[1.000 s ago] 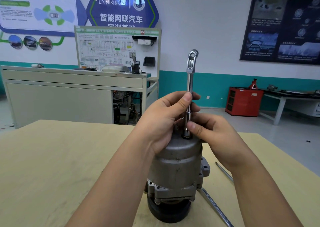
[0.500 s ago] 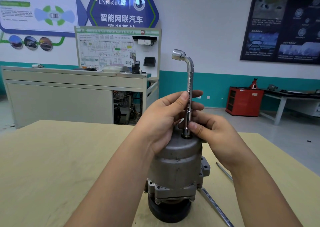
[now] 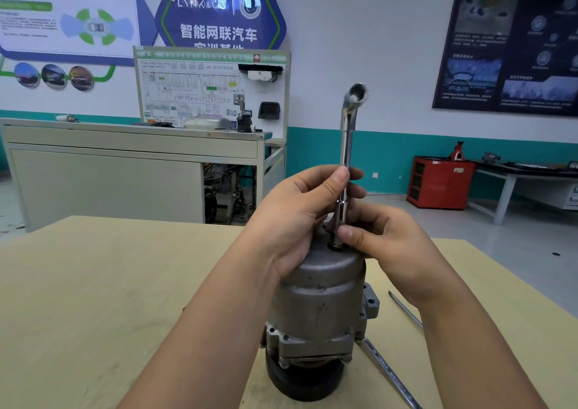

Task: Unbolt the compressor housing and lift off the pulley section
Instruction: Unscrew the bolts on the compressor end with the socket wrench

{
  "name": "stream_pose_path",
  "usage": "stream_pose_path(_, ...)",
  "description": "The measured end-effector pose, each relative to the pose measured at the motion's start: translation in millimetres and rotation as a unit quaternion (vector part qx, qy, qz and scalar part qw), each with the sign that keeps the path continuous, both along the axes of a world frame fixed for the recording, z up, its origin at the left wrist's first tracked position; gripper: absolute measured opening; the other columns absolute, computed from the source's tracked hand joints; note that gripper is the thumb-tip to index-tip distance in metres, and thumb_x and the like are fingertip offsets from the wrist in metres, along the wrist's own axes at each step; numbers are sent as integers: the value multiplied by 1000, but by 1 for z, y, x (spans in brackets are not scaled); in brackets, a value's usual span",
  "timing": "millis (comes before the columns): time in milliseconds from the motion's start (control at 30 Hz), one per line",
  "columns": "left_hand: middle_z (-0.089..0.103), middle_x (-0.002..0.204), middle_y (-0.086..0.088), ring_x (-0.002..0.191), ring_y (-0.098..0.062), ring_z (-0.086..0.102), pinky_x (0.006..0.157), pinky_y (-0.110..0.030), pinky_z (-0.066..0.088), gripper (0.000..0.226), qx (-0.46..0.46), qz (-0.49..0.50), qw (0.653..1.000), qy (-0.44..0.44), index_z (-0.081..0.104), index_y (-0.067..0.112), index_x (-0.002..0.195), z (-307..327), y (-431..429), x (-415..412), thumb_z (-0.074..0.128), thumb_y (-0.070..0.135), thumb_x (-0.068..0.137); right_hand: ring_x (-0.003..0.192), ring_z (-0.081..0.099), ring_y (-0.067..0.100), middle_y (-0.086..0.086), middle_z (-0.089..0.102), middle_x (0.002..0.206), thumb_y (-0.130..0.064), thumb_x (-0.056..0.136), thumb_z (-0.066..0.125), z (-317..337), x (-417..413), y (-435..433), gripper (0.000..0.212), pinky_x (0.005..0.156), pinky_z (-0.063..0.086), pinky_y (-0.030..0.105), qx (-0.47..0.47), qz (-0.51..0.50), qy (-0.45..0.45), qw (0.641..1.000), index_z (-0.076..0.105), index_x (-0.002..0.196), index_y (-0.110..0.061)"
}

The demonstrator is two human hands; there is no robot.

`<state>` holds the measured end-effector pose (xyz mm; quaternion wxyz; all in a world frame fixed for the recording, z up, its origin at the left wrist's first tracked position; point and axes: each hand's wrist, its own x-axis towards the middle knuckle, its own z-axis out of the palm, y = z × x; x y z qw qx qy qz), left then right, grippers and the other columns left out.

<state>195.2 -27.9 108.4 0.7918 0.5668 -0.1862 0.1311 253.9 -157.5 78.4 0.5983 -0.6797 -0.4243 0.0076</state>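
I have both hands on the L-wrench [image 3: 345,146] atop the compressor [image 3: 319,299].
The compressor stands upright on the desk [image 3: 93,283], black pulley [image 3: 300,380] end down. My left hand [image 3: 294,218] pinches the wrench shaft midway, and my right hand [image 3: 384,243] pinches its lower end, which sits on the compressor's top. A flat tool [image 3: 391,374] lies on the desk just right of the compressor.

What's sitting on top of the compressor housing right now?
An L-shaped socket wrench stands upright, its lower end in a recess on the housing top. The left hand and right hand pinch its shaft. Any bolt beneath the socket is hidden.
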Motion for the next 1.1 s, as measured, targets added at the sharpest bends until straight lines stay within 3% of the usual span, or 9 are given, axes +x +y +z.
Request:
stream_pose_path(100, 68, 67, 1, 63, -8, 62, 61, -17, 53, 23, 14, 4, 1000, 3, 70, 15, 85, 0, 1, 0, 56, 29, 74, 94, 67, 10, -5, 74, 95, -26, 78, 59, 0, -2, -1, 20, 77, 50, 20, -6, 15, 8, 1000, 75, 87, -32)
stream_pose_path(200, 67, 67, 1, 63, -8, 63, 60, -18, 53, 21, 13, 9, 1000, 5, 74, 19, 72, 0, 1, 0, 57, 31, 74, 93, 67, 5, -8, 74, 95, -21, 82, 57, 1, -4, -2, 19, 72, 49, 13, -3, 20, 12, 1000, 74, 86, -28)
stream_pose_path(300, 67, 65, 1, 62, -9, 64, 59, -20, 53, 20, 8, 5, 1000, 9, 75, 20, 67, -1, 1, 0, 59, 30, 73, 97, 65, 18, -3, 73, 96, -37, 68, 65, 2, -5, -1, 21, 80, 55, 28, 0, 10, 7, 1000, 74, 87, -38)
stream_pose_path(400, 66, 64, 0, 60, -10, 64, 59, -22, 55, 18, -5, -7, 1000, 13, 75, 17, 65, 0, 0, 0, 61, 27, 72, 100, 61, 30, 7, 70, 96, -40, 59, 71, 1, -4, 2, 28, 91, 49, 46, 8, -10, 8, 1000, 72, 86, -41)
stream_pose_path(567, 67, 67, 0, 61, -9, 62, 60, -19, 53, 19, 3, 11, 1000, 10, 71, 14, 77, 1, 1, 0, 60, 28, 71, 97, 66, 12, -3, 73, 98, -33, 72, 60, -1, -2, 0, 22, 88, 52, 31, -5, 5, 1, 1000, 72, 89, -28)
stream_pose_path(700, 67, 66, 0, 61, -9, 63, 61, -19, 53, 19, 8, 13, 1000, 15, 72, 15, 75, 0, 2, 0, 59, 29, 72, 98, 66, 13, -3, 73, 98, -35, 74, 63, 0, -3, 1, 19, 85, 51, 30, -6, 7, 1, 1000, 74, 89, -33)
stream_pose_path(833, 66, 65, 1, 61, -10, 63, 63, -21, 56, 19, 6, -3, 1000, 17, 75, 18, 65, 1, 2, -1, 61, 28, 71, 96, 65, 19, -1, 72, 94, -41, 63, 72, 0, -2, 3, 23, 89, 53, 41, 0, -17, 2, 1000, 72, 86, -42)
stream_pose_path(1100, 66, 65, 0, 58, -9, 61, 55, -18, 52, 13, -6, 6, 1000, 17, 70, 16, 66, 0, 2, 0, 63, 26, 68, 93, 66, 8, -6, 73, 94, -30, 75, 56, -2, -1, 2, 21, 80, 51, 22, -7, 11, 1, 1000, 72, 88, -25)
